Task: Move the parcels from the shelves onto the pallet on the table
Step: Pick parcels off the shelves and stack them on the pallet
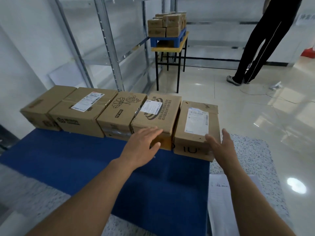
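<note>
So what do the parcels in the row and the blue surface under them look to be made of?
Parcels: brown cardboard, matte, with creased edges, tape seams and paper shipping labels. Blue surface: probably a plastic pallet, smooth with a dull sheen; blur leaves this uncertain.

5 parcels (pixel 136 114), 2 hands (pixel 142 144)

A person in black trousers (pixel 265 41) and grey shoes (pixel 233 80) stood on the glossy tiled floor (pixel 221 92) at the far right. A white cable (pixel 255 93) trailed across the tiles near them. A red object (pixel 307 52) sat against the wall, too blurred to identify.
</note>
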Motion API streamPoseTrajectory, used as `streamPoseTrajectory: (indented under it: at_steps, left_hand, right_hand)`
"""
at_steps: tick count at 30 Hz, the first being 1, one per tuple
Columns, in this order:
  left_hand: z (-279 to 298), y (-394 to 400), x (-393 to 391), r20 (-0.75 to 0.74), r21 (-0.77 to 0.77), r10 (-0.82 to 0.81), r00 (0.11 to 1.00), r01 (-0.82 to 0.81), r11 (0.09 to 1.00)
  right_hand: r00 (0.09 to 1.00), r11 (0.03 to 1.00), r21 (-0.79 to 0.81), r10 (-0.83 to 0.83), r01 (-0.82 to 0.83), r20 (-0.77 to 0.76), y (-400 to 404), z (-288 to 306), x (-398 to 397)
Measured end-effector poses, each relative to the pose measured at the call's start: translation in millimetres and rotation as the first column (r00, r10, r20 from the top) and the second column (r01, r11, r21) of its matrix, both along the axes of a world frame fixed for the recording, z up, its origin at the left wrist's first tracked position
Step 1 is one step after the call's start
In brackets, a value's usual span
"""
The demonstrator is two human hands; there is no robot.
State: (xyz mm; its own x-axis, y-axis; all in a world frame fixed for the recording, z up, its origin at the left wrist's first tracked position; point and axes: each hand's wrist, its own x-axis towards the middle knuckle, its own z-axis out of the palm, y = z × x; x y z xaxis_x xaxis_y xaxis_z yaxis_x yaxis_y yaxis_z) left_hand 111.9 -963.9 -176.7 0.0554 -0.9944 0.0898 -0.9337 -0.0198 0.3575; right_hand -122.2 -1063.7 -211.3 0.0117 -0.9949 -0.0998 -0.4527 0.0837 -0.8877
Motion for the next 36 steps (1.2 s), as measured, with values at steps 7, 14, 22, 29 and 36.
streamPoseTrajectory:
  at_steps: [7, 14, 22, 29, 36]
  left_hand:
    - [5, 53, 12, -0.162, -0.144, 0.091, 0.983, -0.115, 0.983]
    - [-5, 174, 62, -0.221, -0.26, 0.324, 0.92, -0.376, 0.889]
    - [-8, 348, 124, -0.228, -0.288, 0.614, 0.756, -0.655, 0.699]
    - [-10, 488, 150, -0.169, -0.313, 0.782, 0.6, -0.785, 0.534]
    - [-20, 616, 161, -0.109, -0.274, 0.93, 0.352, -0.91, 0.312]
  right_hand:
    - [0.964, 0.873, -0.478, -0.04, -0.095, -0.264, 69, 30, 43]
    - [0.843, 0.661, -0.545, 0.277, -0.516, -0.461, 174, 26, 141]
    - [0.701, 0.411, -0.57, 0.477, -0.711, -0.53, 312, 38, 245]
    - [0.577, 0.234, -0.559, 0.574, -0.796, -0.581, 430, 39, 305]
    - [0.436, 0.058, -0.552, 0.683, -0.832, -0.585, 546, 32, 355]
